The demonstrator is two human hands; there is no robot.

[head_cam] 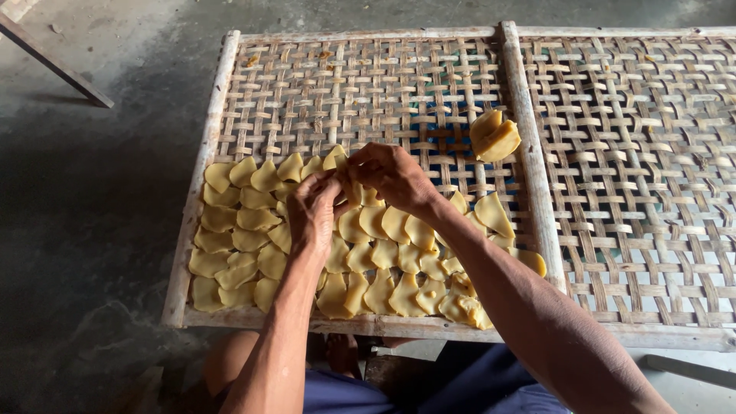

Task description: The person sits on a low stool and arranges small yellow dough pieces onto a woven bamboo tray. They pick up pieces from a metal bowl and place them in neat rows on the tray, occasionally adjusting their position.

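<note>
Below, two woven bamboo racks sit side by side, the left rack (218,100) half covered with thin yellow slices (245,253) in overlapping rows. Near its right rail lies a yellow stack (494,136), up and to the right, closer to the right hand (391,175). Both hands meet mid-rack, the left hand (310,211) and right pinching one slice (337,172) between fingertips.

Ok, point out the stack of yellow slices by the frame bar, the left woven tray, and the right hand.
stack of yellow slices (494,136), head view, on its top slice.
left woven tray (360,77), head view, on bare weave near the far edge.
right hand (391,175), head view, on the back of the hand.
</note>
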